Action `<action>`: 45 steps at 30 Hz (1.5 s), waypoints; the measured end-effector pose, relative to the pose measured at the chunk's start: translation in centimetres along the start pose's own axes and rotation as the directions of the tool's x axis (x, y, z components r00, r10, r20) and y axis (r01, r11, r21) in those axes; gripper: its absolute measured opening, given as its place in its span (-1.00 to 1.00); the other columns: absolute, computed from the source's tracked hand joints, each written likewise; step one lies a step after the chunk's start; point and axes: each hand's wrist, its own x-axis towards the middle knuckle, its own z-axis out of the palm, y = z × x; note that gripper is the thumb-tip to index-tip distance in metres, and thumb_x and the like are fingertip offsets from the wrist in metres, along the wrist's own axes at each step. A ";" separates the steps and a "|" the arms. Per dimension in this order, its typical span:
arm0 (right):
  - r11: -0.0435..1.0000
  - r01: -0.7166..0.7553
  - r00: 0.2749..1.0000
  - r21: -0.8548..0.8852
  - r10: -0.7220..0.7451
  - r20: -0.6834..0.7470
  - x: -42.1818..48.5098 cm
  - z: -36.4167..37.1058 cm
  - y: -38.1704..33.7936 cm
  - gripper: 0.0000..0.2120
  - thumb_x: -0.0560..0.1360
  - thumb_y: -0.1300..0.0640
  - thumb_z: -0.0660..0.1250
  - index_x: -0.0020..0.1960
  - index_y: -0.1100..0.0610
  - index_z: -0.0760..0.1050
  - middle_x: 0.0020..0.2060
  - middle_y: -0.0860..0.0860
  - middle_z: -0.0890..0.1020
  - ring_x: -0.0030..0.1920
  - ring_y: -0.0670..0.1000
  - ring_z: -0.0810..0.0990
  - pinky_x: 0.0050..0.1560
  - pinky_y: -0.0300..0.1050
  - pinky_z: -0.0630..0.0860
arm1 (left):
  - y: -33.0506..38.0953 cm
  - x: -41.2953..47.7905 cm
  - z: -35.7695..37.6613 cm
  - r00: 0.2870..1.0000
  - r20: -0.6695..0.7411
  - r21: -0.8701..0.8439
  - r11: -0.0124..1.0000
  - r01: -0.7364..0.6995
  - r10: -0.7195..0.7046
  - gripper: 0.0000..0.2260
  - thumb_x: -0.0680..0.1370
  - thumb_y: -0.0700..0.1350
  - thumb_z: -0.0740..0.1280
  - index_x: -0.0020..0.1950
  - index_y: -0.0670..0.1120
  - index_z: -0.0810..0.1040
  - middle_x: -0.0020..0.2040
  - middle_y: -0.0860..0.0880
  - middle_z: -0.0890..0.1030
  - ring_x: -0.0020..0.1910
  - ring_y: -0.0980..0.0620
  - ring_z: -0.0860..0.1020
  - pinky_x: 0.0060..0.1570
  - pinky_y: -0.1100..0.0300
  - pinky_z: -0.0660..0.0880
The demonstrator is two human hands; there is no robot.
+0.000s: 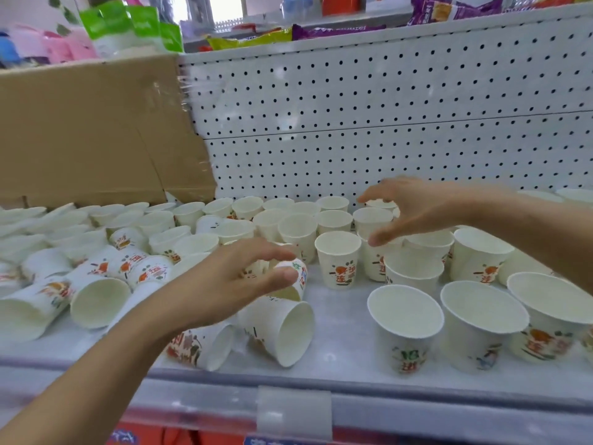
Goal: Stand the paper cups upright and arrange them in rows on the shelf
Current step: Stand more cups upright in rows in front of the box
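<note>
Dozens of paper cups (338, 261) on the shelf (340, 319): right half approx done, upright in rough rows; left half not, cups lying on their sides in a heap. Left hand (224, 284) is clamped round one tipped cup (293, 277), mid-shelf. Right hand (417, 210) hovers w/ fingers spread over the back upright cups, holding nothing I can see; touching or not, can't tell. Far-left cups by the cardboard box (96, 130) blur together, right-edge ones cut off

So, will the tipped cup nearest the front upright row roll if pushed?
Probably: the cup rests on its tapered side, so a nudge may roll it in a curve. It looks empty and thin-walled, so likely light and easily crushed.
</note>
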 end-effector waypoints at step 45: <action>0.973 -0.069 0.964 -0.222 0.123 0.237 -5.3 3.0 -13.3 -0.26 0.27 -0.28 0.46 0.32 -0.10 0.23 0.14 -0.15 0.47 0.07 -0.05 0.40 0.04 -0.07 0.43 | -5.3 -5.3 0.1 0.997 0.000 0.152 0.985 -0.078 0.078 -0.35 0.27 0.21 0.53 0.29 0.21 0.38 0.01 0.20 0.45 -0.01 0.23 0.42 0.04 0.30 0.39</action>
